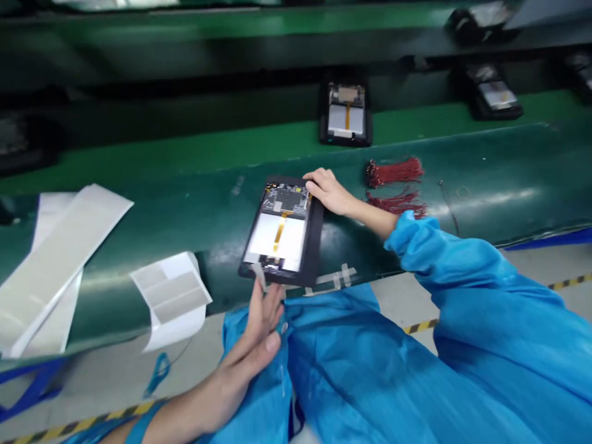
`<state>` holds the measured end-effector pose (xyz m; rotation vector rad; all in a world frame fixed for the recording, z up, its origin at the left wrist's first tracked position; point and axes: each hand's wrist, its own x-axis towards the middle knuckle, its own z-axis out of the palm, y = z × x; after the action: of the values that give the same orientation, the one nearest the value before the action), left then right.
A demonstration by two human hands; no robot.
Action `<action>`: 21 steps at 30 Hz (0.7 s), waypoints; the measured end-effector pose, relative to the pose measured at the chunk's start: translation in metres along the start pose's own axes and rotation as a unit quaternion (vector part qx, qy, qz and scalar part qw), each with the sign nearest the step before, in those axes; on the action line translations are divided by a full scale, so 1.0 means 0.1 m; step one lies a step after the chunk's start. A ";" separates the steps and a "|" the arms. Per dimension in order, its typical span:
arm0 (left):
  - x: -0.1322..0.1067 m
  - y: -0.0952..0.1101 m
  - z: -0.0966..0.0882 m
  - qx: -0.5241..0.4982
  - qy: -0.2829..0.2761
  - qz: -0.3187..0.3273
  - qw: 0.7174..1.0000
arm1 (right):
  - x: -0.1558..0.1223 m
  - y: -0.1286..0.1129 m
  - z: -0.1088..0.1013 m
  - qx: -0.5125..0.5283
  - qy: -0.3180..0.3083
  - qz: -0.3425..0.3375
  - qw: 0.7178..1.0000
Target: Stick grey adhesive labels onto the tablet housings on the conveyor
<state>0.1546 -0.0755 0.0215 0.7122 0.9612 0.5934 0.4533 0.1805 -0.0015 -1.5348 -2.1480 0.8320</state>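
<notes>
Opened-up tablet (277, 228), guts showing, is sitting on a black tray (314, 246) near the front edge of the green desk (222, 253). The right hand (329, 192) is over its top right corner, can't tell if that grip is clamped on anything. The left hand (250, 351) is by the bottom edge, grip apart, thumb well off the fingers, pale strip (259, 272) at the fingertips. Red wires (398, 171) lie off to the right.

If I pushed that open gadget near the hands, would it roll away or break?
The open gadget probably wouldn't roll, because it's flat with straight edges. It might be fragile, since its circuit board is uncovered. The thin orange ribbon looks bendy, so poking could perhaps crease it.
</notes>
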 end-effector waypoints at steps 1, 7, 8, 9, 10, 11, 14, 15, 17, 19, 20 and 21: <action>-0.06 -0.06 0.08 -0.019 -0.042 0.014 0.999 | 0.00 0.03 0.04 -0.018 -0.010 -0.030 0.999; -0.12 0.23 0.01 0.086 -0.093 -0.032 0.991 | -0.06 -0.10 -0.08 -0.056 0.041 -0.098 0.993; -0.11 0.28 -0.05 0.140 -0.068 0.001 0.988 | -0.19 -0.16 -0.13 -0.042 0.086 -0.091 0.991; -0.10 0.32 -0.11 0.191 -0.034 0.050 0.980 | -0.36 -0.25 -0.18 -0.020 0.125 -0.081 0.989; -0.08 0.35 -0.17 0.234 0.005 0.105 0.967 | -0.56 -0.35 -0.20 0.013 0.149 -0.067 0.986; -0.06 0.37 -0.21 0.272 0.042 0.161 0.948 | -0.78 -0.47 -0.20 0.056 0.151 -0.054 0.985; 0.03 0.37 -0.29 0.429 0.091 0.331 0.836 | -1.41 -0.86 -0.04 0.235 0.028 0.009 0.971; 0.06 0.37 -0.31 0.496 0.087 0.386 0.773 | -1.57 -0.97 0.05 0.306 -0.036 0.056 0.950; 0.13 0.37 -0.35 0.604 0.070 0.470 0.640 | -1.77 -1.11 0.24 0.416 -0.117 0.143 0.891; 0.18 0.37 -0.40 0.654 0.055 0.516 0.551 | -1.84 -1.18 0.37 0.477 -0.147 0.191 0.845; 0.20 0.37 -0.43 0.663 0.049 0.530 0.527 | -1.84 -1.19 0.40 0.490 -0.156 0.202 0.833; 0.22 0.37 -0.45 0.664 0.045 0.546 0.510 | -1.83 -1.20 0.42 0.497 -0.164 0.210 0.826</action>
<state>0.1200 -0.0238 0.0207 2.8712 0.8253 0.8980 0.4031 -0.0302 0.0517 -1.2878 -1.0936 2.0583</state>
